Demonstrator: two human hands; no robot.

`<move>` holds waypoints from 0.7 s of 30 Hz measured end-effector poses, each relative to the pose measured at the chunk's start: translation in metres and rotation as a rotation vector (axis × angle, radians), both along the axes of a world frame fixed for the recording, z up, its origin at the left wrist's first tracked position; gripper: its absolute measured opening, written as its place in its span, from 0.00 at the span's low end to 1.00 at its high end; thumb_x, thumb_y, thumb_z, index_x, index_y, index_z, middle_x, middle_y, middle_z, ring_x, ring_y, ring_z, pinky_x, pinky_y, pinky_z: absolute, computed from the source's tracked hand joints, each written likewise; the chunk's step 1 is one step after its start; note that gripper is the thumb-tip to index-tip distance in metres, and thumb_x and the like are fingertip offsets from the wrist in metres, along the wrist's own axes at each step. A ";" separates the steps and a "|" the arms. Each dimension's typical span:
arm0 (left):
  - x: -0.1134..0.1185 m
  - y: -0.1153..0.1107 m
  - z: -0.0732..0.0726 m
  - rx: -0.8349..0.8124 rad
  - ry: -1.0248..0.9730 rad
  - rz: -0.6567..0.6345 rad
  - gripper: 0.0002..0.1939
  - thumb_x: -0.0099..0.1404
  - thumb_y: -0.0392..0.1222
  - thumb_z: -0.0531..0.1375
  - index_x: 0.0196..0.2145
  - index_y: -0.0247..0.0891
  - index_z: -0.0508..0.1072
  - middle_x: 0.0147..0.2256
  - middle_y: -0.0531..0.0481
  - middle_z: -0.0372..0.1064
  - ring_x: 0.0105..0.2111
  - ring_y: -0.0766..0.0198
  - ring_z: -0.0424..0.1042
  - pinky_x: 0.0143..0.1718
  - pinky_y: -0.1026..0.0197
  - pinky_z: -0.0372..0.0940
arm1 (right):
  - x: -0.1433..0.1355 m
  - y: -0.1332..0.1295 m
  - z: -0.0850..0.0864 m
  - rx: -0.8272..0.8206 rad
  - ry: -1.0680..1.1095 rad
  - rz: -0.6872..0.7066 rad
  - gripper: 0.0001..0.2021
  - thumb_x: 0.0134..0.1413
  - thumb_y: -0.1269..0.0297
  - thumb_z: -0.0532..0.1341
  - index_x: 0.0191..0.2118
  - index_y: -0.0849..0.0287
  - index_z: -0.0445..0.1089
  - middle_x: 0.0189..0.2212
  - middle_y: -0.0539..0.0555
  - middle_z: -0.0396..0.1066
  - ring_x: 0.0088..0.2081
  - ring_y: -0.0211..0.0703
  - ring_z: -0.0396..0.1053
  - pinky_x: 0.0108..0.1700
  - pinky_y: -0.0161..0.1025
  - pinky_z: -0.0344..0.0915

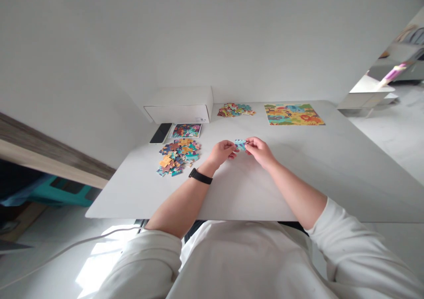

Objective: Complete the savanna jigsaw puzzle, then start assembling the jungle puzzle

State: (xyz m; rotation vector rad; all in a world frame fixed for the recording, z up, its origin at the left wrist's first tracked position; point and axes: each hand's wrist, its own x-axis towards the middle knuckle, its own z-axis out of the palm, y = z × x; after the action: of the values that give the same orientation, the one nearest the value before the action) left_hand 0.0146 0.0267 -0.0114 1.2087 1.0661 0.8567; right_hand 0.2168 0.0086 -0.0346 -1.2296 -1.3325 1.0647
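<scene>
Between my two hands, above the middle of the white table (245, 193), is a small light-blue patterned puzzle piece or joined pieces (240, 145). My left hand (224, 152) pinches its left side, with a black band on the wrist. At its right side my right hand (259, 150) grips the edge between thumb and fingers. A heap of loose puzzle pieces (179, 155), orange, purple and teal, lies to the left of my left hand. Just behind that heap rests a colourful picture card (187, 130).
A black phone (160, 133) lies left of the card, in front of a white box (179, 113). Near the wall are a second heap of pieces (236, 109) and a bright animal picture (294, 114). A pale cable (76, 244) runs at lower left.
</scene>
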 end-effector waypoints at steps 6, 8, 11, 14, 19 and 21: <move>-0.002 0.000 -0.003 -0.019 -0.001 -0.081 0.14 0.68 0.44 0.73 0.37 0.35 0.72 0.34 0.44 0.82 0.29 0.67 0.78 0.34 0.63 0.72 | 0.001 0.003 -0.001 -0.015 0.041 -0.052 0.21 0.48 0.46 0.71 0.42 0.54 0.72 0.34 0.50 0.77 0.34 0.44 0.76 0.39 0.42 0.75; -0.002 0.001 -0.005 -0.006 0.024 -0.094 0.14 0.68 0.45 0.72 0.37 0.35 0.73 0.34 0.44 0.82 0.30 0.67 0.78 0.34 0.64 0.72 | 0.002 0.004 -0.003 -0.023 0.037 -0.059 0.20 0.49 0.46 0.71 0.41 0.54 0.72 0.34 0.51 0.77 0.34 0.44 0.77 0.40 0.43 0.76; -0.003 0.004 -0.008 0.051 0.061 -0.052 0.12 0.70 0.45 0.71 0.38 0.35 0.74 0.34 0.46 0.80 0.30 0.67 0.77 0.32 0.65 0.72 | 0.003 0.005 -0.004 -0.030 0.023 -0.050 0.19 0.50 0.46 0.71 0.40 0.54 0.74 0.34 0.52 0.78 0.34 0.45 0.77 0.40 0.43 0.77; -0.005 0.008 -0.011 0.118 0.091 -0.011 0.09 0.70 0.42 0.70 0.40 0.35 0.76 0.31 0.49 0.78 0.28 0.68 0.76 0.31 0.65 0.71 | 0.002 0.004 -0.005 -0.037 0.017 -0.030 0.18 0.50 0.46 0.72 0.39 0.54 0.76 0.34 0.52 0.78 0.34 0.45 0.77 0.40 0.44 0.77; -0.008 0.011 -0.013 0.178 0.170 -0.002 0.06 0.69 0.39 0.69 0.37 0.34 0.78 0.27 0.50 0.76 0.25 0.67 0.74 0.30 0.65 0.70 | 0.000 0.003 -0.005 -0.080 0.063 0.001 0.17 0.49 0.50 0.75 0.39 0.54 0.76 0.33 0.52 0.79 0.32 0.45 0.77 0.39 0.44 0.79; -0.010 0.012 -0.012 0.199 0.204 0.007 0.05 0.70 0.39 0.68 0.37 0.35 0.78 0.27 0.51 0.76 0.25 0.67 0.74 0.30 0.65 0.70 | -0.001 0.002 -0.005 -0.106 0.077 0.020 0.16 0.49 0.52 0.75 0.39 0.54 0.76 0.33 0.52 0.80 0.32 0.45 0.78 0.39 0.44 0.79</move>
State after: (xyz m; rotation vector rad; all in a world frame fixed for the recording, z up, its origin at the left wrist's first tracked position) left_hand 0.0048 0.0388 -0.0238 1.4848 1.1690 0.8744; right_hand 0.2156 0.0109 -0.0396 -1.2424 -1.2447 1.1986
